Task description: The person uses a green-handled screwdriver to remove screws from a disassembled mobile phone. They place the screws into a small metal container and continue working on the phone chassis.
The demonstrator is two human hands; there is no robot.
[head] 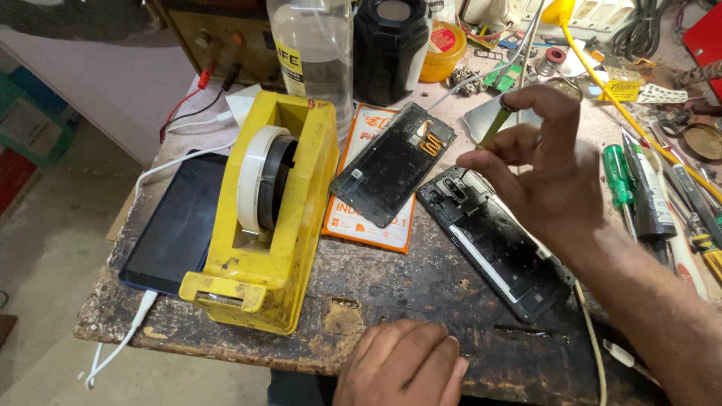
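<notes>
My right hand (543, 169) hovers over an opened black phone body (496, 244), pinching a thin yellow-green tool (496, 126) upright between thumb and fingers. The phone's black back cover (392, 162) lies to the left, partly on an orange and white card (370, 225). At the near edge of the worn dark bench (406, 282) my left hand (402, 365) rests palm down, fingers together, with nothing in it.
A big yellow tape dispenser (263, 210) stands at the left, beside a dark tablet (177, 225) with a white cable. A clear bottle (312, 53) and a black jar (391, 45) are behind. Screwdrivers (620, 177) and other tools lie at the right.
</notes>
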